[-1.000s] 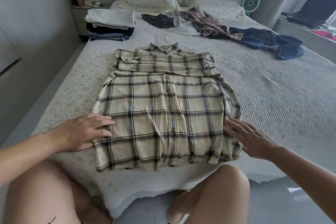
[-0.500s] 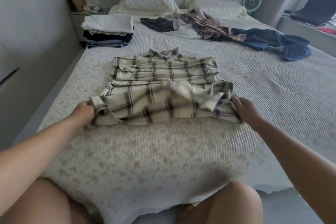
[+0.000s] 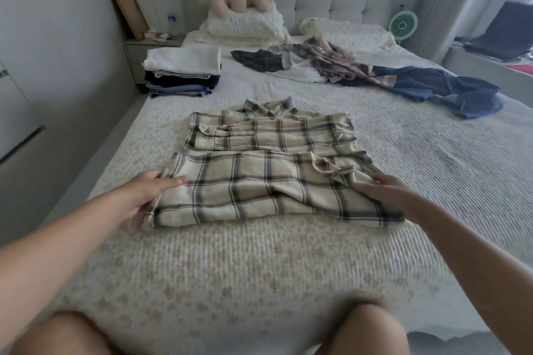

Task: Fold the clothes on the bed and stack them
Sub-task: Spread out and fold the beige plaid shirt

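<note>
The folded plaid shirt [image 3: 268,179] lies between the left hand [image 3: 150,193], pinching its edge, and the flat, relaxed right hand [image 3: 386,193] resting on its opposite edge.

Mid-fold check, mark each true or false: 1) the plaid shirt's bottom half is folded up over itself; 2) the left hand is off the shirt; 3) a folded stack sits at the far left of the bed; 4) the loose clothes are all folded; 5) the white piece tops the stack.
1) True: the plaid shirt has its lower part doubled up, collar end still showing beyond it.
2) False: the left hand holds the shirt's left edge; the right hand rests flat on its right side.
3) True: the folded stack lies there.
4) False: the loose clothes lie crumpled at the far right.
5) True.
</note>
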